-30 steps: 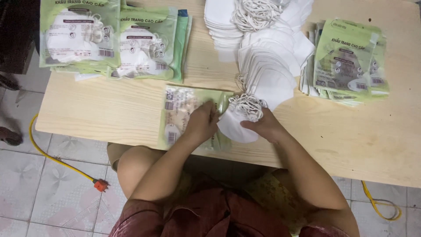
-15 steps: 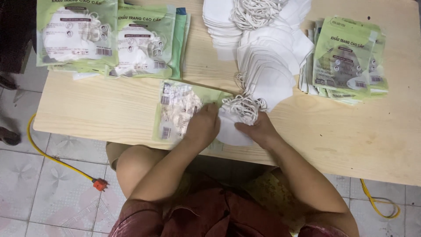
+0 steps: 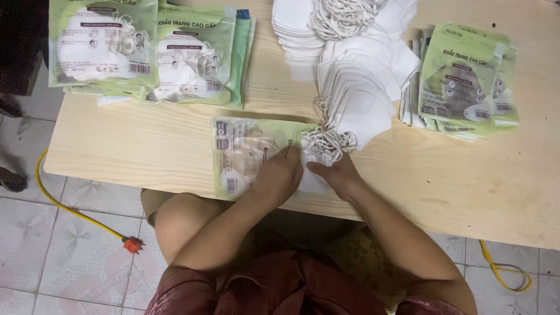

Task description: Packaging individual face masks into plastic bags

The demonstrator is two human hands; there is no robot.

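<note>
I see my left hand (image 3: 279, 175) pressing the flat green plastic pouch (image 3: 248, 154), long axis leftward, while my right hand (image 3: 338, 174) pinches white folded masks (image 3: 318, 157) at its mouth.

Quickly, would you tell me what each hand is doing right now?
Left hand: pressed on the green pouch, grip cannot be told.
Right hand: closed on the white masks at the pouch mouth.

A pale wooden table (image 3: 146, 146) stood on a floor (image 3: 35, 256) of light patterned tiles. A yellow cable (image 3: 70, 207) with an orange plug (image 3: 133, 244) lay there.
</note>
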